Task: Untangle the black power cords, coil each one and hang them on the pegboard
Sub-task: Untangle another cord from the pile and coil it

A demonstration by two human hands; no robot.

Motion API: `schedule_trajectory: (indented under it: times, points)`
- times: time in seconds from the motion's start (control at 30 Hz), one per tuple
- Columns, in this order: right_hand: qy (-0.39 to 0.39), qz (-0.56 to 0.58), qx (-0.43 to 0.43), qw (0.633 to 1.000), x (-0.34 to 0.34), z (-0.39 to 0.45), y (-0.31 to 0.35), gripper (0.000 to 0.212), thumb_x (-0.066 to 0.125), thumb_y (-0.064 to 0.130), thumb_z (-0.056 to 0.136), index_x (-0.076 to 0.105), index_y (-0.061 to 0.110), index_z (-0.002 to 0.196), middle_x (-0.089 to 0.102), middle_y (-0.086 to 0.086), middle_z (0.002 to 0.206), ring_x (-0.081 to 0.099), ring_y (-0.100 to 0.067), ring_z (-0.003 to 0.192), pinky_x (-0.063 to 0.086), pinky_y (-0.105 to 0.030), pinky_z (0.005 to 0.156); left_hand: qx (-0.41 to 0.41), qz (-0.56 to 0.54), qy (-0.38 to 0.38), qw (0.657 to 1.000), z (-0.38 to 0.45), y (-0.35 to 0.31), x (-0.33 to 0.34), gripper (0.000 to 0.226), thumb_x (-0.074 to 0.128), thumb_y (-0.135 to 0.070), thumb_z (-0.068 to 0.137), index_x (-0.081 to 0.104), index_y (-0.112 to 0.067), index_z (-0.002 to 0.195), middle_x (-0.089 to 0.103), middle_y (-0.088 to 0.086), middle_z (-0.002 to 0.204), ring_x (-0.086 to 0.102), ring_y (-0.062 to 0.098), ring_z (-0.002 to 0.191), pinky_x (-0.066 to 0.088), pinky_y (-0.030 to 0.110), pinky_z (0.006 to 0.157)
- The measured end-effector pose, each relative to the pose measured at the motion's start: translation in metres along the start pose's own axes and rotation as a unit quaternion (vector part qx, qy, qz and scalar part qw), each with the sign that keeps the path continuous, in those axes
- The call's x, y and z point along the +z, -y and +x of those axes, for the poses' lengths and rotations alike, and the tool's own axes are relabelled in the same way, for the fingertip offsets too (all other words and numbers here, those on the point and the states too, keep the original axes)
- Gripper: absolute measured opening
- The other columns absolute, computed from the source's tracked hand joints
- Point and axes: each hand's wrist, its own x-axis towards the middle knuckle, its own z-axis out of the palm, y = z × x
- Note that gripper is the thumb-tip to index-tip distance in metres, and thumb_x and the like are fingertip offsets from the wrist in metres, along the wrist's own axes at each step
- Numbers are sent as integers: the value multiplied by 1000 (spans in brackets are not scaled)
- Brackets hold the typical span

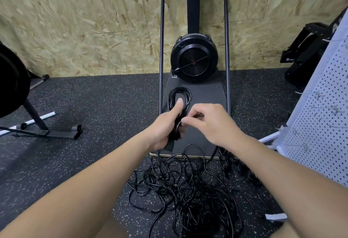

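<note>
A coiled black power cord (pixel 179 104), gathered into a long oval loop, is held upright above the dark flat base board (pixel 207 94) of an exercise machine. The left hand (pixel 165 126) grips the coil at its lower part, fingers curled round the bundled strands and the thumb lying straight up along the loop. The right hand (pixel 211 122) is just beside it, its fingertips pinching a strand of the same cord at the coil's right edge. Below the hands, a loose tangle of thin black power cords (pixel 186 187) lies spread on the dark speckled rubber floor (pixel 94 105), reaching up to the front edge of the base board. Further bundled black cords (pixel 227 160) lie on the floor just right of the tangle, partly hidden by the right forearm. The machine's round black fan housing (pixel 194 58) stands at the rear of the board within a black tubular frame (pixel 162 49), against a chipboard wall (pixel 75 21). A white perforated pegboard (pixel 323 124) with metal hooks stands tilted at the right edge.
</note>
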Motion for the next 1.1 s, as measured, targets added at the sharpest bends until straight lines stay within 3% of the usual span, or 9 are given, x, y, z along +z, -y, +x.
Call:
schedule_trajectory:
  times: [0.1,0.17,0.27,0.33,0.47,0.67,0.9,1.0,1.1]
  points:
    - [-70,-26,64,995,-4,1,0,54,80,82,68,65,31,75,64,10,63,61,-12,65,50,-38,61,-8,-35,94,995,-5,3,7,63,74,-80,84,73,-19,100,50,-1,80,44,13,67,40,27,63]
    - [-70,-2,94,993,-7,1,0,61,78,83,59,64,26,75,64,9,64,62,-18,65,51,-39,60,5,-39,156,987,-8,5,5,47,91,-54,84,70,-17,105,49,-2,83,44,11,69,40,24,63]
    - [-60,72,127,987,-14,4,-5,52,91,68,71,71,22,81,70,3,67,63,-14,61,53,-36,63,12,-19,203,979,-8,9,0,28,78,-5,92,58,-10,111,52,0,82,48,11,68,42,24,65]
    - [-22,140,142,980,-22,5,-14,45,93,59,77,75,22,93,77,0,73,69,-15,63,55,-34,71,8,-37,191,981,-6,12,-2,30,73,3,92,56,-7,114,50,2,82,46,12,67,43,26,64]
    - [33,140,156,977,-23,3,-34,41,97,58,71,81,33,100,80,5,97,76,-18,89,61,-43,90,37,-88,123,988,1,13,-1,22,72,-2,94,59,-9,109,46,-1,78,39,12,66,38,25,62]
    - [15,161,146,976,-21,5,-35,17,88,38,92,79,25,99,81,1,86,71,-18,69,64,-50,83,77,-25,24,996,10,11,-8,40,85,-18,86,59,-12,115,56,-2,80,50,14,69,45,30,69]
    - [-47,191,27,980,-24,4,-4,7,76,26,103,80,22,98,76,-8,80,67,-32,70,57,-39,70,85,185,96,974,4,22,0,44,88,-34,92,60,-3,105,58,6,90,52,22,82,45,39,74]
    - [-101,166,39,980,-19,7,-5,8,77,28,102,80,26,94,74,0,73,70,-22,66,57,-32,68,78,168,106,977,-1,24,10,42,84,-36,94,63,-3,107,66,2,93,57,18,85,46,37,80]
    - [-152,171,67,971,-22,9,-8,8,81,25,98,81,22,91,74,2,70,71,-16,60,58,-28,67,57,146,138,978,-6,21,16,39,80,-33,100,61,-1,109,66,16,104,57,27,95,46,45,87]
